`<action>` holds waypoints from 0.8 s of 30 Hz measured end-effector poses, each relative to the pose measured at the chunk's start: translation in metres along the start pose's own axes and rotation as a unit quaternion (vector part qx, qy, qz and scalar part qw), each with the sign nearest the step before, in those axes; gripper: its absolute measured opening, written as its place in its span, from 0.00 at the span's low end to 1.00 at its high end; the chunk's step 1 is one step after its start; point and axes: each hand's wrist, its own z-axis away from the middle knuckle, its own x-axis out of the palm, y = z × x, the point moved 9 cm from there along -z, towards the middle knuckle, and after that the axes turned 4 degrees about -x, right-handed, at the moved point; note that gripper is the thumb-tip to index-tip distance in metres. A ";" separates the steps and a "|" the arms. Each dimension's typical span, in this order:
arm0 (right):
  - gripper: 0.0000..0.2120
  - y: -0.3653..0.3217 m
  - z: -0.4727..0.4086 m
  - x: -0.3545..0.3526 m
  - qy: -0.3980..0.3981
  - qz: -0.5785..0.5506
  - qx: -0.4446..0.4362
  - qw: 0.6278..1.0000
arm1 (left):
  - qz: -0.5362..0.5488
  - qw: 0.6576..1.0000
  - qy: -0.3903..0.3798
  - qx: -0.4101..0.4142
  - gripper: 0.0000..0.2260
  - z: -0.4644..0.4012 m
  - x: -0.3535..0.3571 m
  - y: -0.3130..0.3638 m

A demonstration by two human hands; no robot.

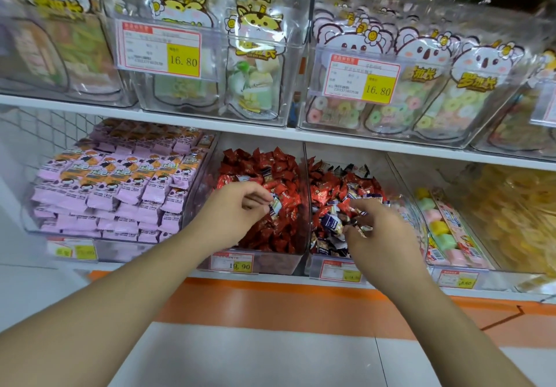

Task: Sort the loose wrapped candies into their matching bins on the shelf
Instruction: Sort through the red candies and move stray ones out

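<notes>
Hands in the candy bins, price tags reading 19.90 and 16.80

The left hand point(237, 206) pinches a blue-and-white candy point(275, 206) over the red-candy bin point(255, 262), tagged 19.90 point(232, 263). The right hand point(377, 230) curls its fingers into the mixed red and blue candies point(331, 224) in the neighbouring bin point(316, 266); whether it holds any, I cannot tell.

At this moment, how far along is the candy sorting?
Midway. The red bin holds mostly red candies, so some sorting looks done. In hand: the left hand pinches a blue-and-white candy above it; the right hand picks at the mixed bin. Left: red and blue wrappers remain mingled there.
</notes>
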 end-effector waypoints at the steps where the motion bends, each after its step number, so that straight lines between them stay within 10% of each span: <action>1: 0.22 0.001 -0.001 0.002 0.000 -0.001 -0.001 1.000 | 0.002 1.000 -0.006 -0.001 0.08 -0.008 0.004 -0.002; 14: 0.12 0.003 -0.011 0.020 0.001 -0.041 -0.016 0.999 | -0.147 0.989 0.003 0.010 0.12 -0.041 0.032 -0.027; 24: 0.16 -0.040 -0.001 0.014 -0.002 -0.090 -0.112 0.990 | 0.119 0.993 -0.019 -0.011 0.11 -0.012 -0.001 0.017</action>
